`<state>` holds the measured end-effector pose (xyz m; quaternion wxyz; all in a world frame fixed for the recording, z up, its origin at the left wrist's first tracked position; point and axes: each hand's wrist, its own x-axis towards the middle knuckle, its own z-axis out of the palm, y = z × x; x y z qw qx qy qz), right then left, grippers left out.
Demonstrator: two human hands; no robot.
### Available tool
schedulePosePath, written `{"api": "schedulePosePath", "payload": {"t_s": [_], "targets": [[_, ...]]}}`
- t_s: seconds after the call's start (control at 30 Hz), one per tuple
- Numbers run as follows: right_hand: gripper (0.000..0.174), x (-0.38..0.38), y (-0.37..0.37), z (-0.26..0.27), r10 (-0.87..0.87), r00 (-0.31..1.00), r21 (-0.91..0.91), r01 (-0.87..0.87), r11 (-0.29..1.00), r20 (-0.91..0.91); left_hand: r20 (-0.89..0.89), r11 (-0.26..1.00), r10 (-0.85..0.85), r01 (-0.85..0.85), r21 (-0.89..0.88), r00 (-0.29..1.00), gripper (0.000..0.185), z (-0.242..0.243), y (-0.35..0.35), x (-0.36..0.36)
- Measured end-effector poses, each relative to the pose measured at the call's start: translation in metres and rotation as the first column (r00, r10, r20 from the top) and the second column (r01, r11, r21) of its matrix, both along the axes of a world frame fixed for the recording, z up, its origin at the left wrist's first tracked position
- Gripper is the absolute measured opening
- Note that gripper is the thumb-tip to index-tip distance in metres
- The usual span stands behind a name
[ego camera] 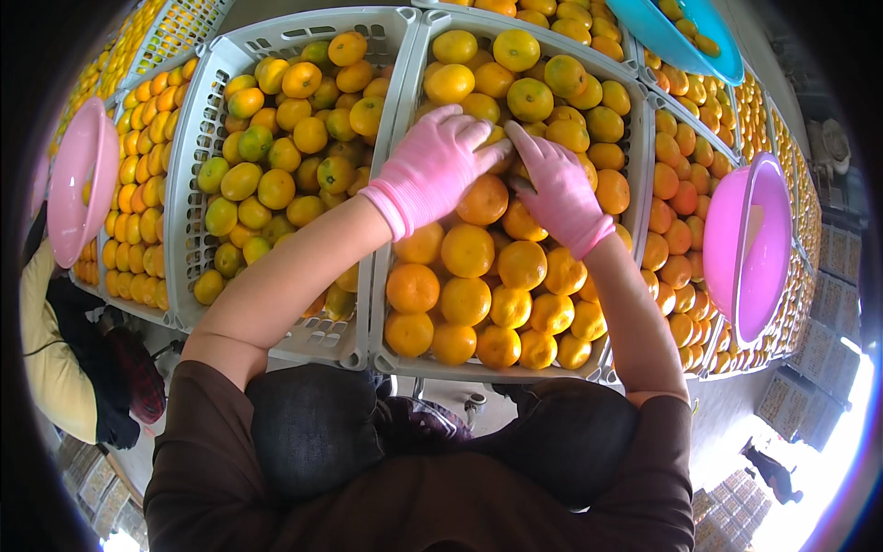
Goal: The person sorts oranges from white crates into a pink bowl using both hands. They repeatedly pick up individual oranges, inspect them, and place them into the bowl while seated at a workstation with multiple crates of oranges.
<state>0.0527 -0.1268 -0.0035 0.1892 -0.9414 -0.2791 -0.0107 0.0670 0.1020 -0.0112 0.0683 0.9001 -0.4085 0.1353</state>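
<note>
Both my hands wear pink knit gloves and meet over a grey plastic crate [379,276] of mandarin oranges. My left hand [448,162] lies over fruit near the crate's middle, its fingertips pointing right. Close beside it is my right hand [555,183], fingers curled down among the mandarins. A yellowish mandarin [494,148] shows partly between the two hands; whether either hand grips it cannot be told. Nearer to me, orange mandarins [467,301] sit in rows, while greener, looser ones [530,100] lie at the far end.
To the left stands a second crate [183,207] with loose green-yellow mandarins. A pink basin [83,183] is at far left, a purple basin [748,248] at right and a blue basin [724,58] at upper right, all on filled crates. Another person [62,345] sits at left.
</note>
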Motion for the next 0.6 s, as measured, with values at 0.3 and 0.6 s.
{"api": "schedulePosePath", "payload": {"t_s": [0.3,0.6], "targets": [[0.065,-0.010,0.017,-0.001,-0.160,0.979,0.289,0.117,0.950,0.130,-0.192,0.949,-0.106,0.042,-0.311,0.976,0.047,-0.011,0.006,0.013],[0.067,-0.028,0.032,-0.014,-0.111,0.986,-0.099,0.124,0.987,0.128,-0.227,0.867,0.066,-0.169,-0.470,0.972,0.038,0.020,0.035,0.067]]}}
